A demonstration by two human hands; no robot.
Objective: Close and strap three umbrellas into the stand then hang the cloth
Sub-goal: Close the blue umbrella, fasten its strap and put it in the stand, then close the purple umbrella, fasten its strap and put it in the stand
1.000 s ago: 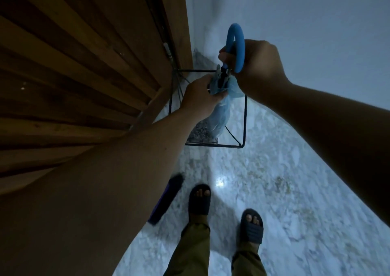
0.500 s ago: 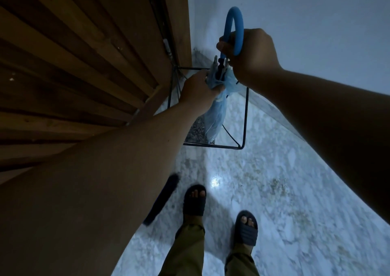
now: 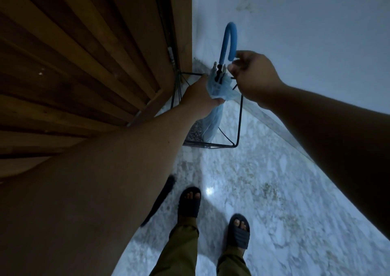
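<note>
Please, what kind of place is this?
Probably a home entrance corner: a wire umbrella stand stands on a marble-patterned floor, between a slatted wooden door and a plain white wall.

Left hand (image 3: pixel 200 98) gripping, right hand (image 3: pixel 252 75) fingers curled, both arms outstretched

One blue umbrella (image 3: pixel 213 115) stands in one wire stand (image 3: pixel 239 119). Two hands: left (image 3: pixel 199 99), right (image 3: pixel 252 75). Two sandals, left (image 3: pixel 189 204) and right (image 3: pixel 239 230). One dark object (image 3: pixel 160 199) lies on the floor, near left.
</note>
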